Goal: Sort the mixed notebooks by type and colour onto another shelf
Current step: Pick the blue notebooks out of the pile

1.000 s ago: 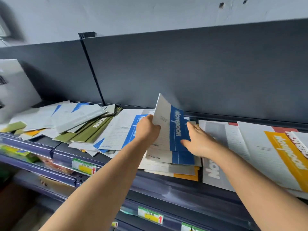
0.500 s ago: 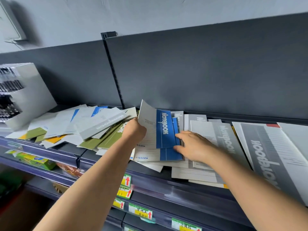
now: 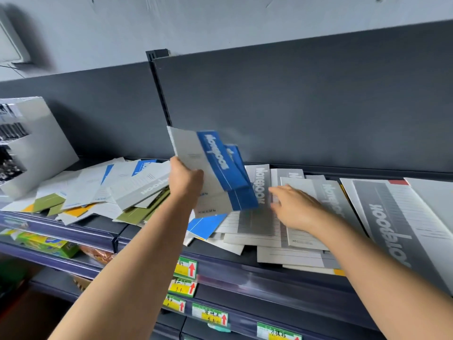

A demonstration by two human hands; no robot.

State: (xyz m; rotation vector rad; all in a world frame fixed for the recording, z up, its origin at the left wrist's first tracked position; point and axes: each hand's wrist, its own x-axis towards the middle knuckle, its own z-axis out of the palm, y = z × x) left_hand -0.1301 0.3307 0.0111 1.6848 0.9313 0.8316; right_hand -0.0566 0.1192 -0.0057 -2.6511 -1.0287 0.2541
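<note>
My left hand (image 3: 185, 179) grips a small stack of blue-and-white notebooks (image 3: 215, 168) by its left edge, lifted and tilted above the shelf (image 3: 103, 223). My right hand (image 3: 293, 206) lies with relaxed fingers on a pile of grey-and-white notebooks (image 3: 259, 217) at the shelf's middle, holding nothing. A jumbled heap of white, blue, olive and orange notebooks (image 3: 117, 190) lies to the left. Large grey notebooks (image 3: 392, 224) lie at the right.
A white display box (image 3: 36, 143) leans at the far left of the shelf. The dark back panel (image 3: 294, 106) rises behind the notebooks. Price labels (image 3: 186, 268) line the shelf fronts below. A green packet (image 3: 49, 244) sits on a lower shelf.
My left hand has raised the blue-and-white stack off the pile and tilted it up. My right hand let go of that stack and now rests on the grey notebooks.
</note>
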